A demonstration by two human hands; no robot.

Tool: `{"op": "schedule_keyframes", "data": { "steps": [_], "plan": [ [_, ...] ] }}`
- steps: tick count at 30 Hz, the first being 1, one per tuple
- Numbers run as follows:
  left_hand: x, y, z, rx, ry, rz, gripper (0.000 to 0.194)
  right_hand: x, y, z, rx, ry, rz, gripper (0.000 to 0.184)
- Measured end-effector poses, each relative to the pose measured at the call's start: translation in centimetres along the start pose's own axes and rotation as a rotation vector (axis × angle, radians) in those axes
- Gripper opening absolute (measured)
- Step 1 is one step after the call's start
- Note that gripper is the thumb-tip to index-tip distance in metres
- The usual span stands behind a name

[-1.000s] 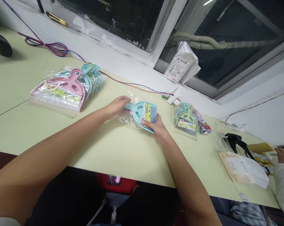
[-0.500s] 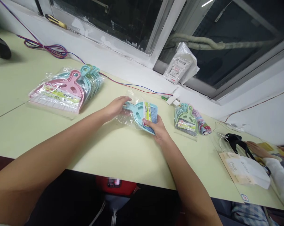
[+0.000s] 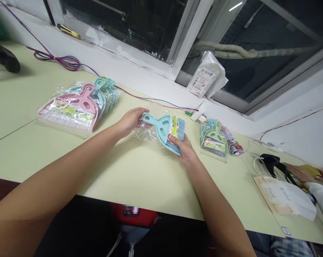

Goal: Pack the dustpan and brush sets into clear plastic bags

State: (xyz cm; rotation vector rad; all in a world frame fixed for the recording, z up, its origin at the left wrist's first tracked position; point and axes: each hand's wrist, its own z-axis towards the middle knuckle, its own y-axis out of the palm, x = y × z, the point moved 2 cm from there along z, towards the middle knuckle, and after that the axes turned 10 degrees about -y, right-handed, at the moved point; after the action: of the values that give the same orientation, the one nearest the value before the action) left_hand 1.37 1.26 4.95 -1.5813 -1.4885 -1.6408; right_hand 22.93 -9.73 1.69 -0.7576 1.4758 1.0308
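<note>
My right hand (image 3: 183, 148) grips the wide end of a small blue dustpan-and-brush set (image 3: 165, 128) with a yellow label, held a little above the pale green table (image 3: 140, 171). My left hand (image 3: 131, 120) pinches the clear plastic bag (image 3: 145, 132) beside the set's handle, and the bag hangs crumpled under the dustpan. The handle end pokes out of the bag. To the left lies a stack of bagged sets (image 3: 80, 103), with a pink one on top. A smaller pile of green sets (image 3: 216, 137) lies to the right.
Red and blue wires (image 3: 62, 60) run along the table's far edge under the window sill. A screwdriver (image 3: 67, 31) lies on the sill, and a white packet (image 3: 206, 75) leans on the window. At far right lie a paper bag (image 3: 281, 194), a black strap and another person's hands (image 3: 303, 173).
The blue set has risen slightly and moved right, its handle coming further out of the bag. The other person's hand at far right has moved over the paper bag.
</note>
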Motion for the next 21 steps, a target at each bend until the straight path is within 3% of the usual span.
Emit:
{"op": "schedule_keyframes", "data": {
  "steps": [7, 14, 18, 21],
  "plan": [
    [-0.2, -0.2, 0.2, 0.130, 0.155, 0.113, 0.014, -0.3, 0.0, 0.0, 0.035, -0.056, -0.013, 0.070],
    [-0.1, -1.0, 0.4, 0.046, 0.072, 0.176, 0.022, -0.5, -0.2, 0.1, 0.031, -0.089, -0.042, 0.071],
    [0.2, -1.6, 0.5, 0.084, 0.135, 0.292, 0.019, -0.5, -0.5, 0.3, 0.010, -0.128, -0.055, 0.075],
    [0.2, -1.4, 0.4, 0.028, 0.131, 0.339, 0.023, -0.5, -0.5, 0.3, 0.001, -0.136, -0.061, 0.080]
  ]
}}
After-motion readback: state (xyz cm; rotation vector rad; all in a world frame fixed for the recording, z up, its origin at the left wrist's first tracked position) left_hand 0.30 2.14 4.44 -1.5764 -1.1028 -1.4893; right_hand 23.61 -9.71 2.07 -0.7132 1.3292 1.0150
